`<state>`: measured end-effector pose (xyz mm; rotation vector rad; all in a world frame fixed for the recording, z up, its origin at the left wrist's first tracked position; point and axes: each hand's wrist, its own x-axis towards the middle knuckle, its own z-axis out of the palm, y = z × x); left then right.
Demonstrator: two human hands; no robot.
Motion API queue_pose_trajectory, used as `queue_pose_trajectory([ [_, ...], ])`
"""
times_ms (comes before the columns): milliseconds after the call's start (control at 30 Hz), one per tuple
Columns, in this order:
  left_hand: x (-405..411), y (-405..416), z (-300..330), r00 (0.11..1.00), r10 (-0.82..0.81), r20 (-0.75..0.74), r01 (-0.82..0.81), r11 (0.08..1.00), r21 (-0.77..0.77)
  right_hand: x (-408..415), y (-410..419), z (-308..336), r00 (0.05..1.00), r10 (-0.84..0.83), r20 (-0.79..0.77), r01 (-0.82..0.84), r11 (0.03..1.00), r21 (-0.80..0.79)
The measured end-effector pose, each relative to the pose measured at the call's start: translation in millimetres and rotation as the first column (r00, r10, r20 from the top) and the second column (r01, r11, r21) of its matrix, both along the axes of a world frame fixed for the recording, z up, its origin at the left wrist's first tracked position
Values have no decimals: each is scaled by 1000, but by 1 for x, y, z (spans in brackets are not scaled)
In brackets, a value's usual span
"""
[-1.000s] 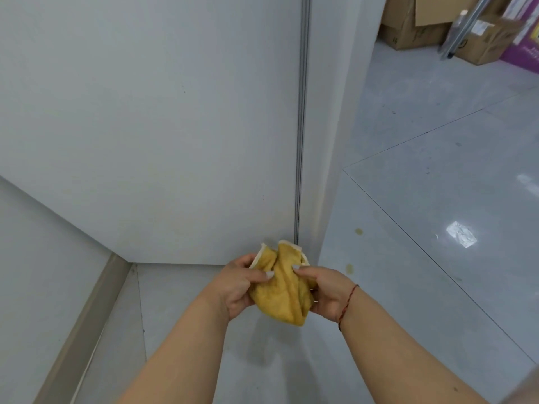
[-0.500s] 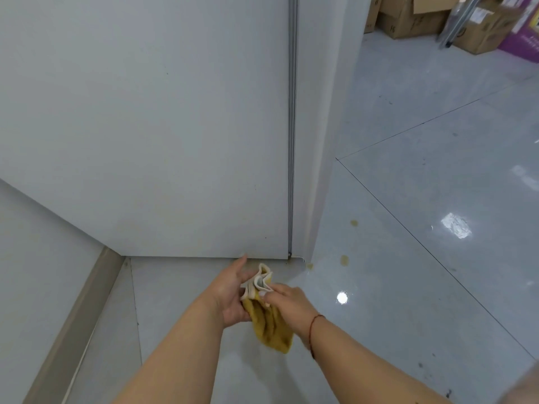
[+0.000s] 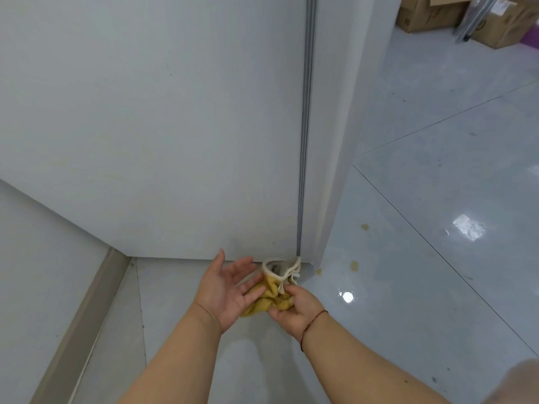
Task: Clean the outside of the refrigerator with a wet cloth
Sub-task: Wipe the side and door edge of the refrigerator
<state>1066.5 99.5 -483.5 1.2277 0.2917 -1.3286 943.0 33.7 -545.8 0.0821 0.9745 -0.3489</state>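
Bunching the cloth [image 3: 269, 295] below the fridge [image 3: 151, 126] base, the right hand [image 3: 291, 312] grips it; the left hand [image 3: 226, 290] lies spread wide beside. Faint marks on the fridge suggest wiping remains.

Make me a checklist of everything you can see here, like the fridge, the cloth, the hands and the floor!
Surface: white refrigerator side, faint marks, a grey seam down its right edge.
Job's things: yellow cloth with a white hem, bunched up, not on the refrigerator.
Clutter: yellowish spots on the floor near the refrigerator's corner.
Hands: right hand pinches the cloth; left hand is open, fingers spread, against the cloth.
Cables: nothing seen.
Surroundings: glossy grey floor with light glare; cardboard boxes far back; a wall on the left.
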Motion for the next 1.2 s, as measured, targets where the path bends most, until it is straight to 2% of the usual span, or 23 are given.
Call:
queue_pose_trajectory([
  [133,0,3,1,995,50,86,-52,998,22,25,-22,1,968,-252,-14,252,958,137],
  [333,3,9,2,987,97,129,-99,995,9,52,-56,26,933,-357,-36,357,915,187],
  [433,5,12,1,984,118,137,-122,992,22,37,-57,41,923,-385,-5,379,906,187],
  [533,4,9,1,982,139,128,-145,989,34,15,-59,53,877,-480,24,469,865,179],
  [700,-6,3,2,981,141,131,-146,989,26,9,-59,30,803,-594,-42,593,791,150],
  [800,-13,8,2,981,121,151,-129,991,45,17,-64,4,825,-552,-120,559,829,34],
  [833,-15,11,1,981,113,155,-123,991,52,17,-66,-2,847,-518,-122,520,854,-17],
  [867,-15,13,0,981,108,163,-120,991,61,17,-67,-8,870,-456,-189,452,890,-64],
  [967,-13,21,-1,975,104,195,-120,990,69,18,-78,-31,903,-365,-224,380,925,24],
  [1033,-9,24,0,971,112,210,-129,989,67,15,-81,-33,908,-365,-206,391,915,102],
  [1200,-11,19,11,973,129,192,-147,986,81,12,-82,9,926,-342,-161,368,912,179],
])
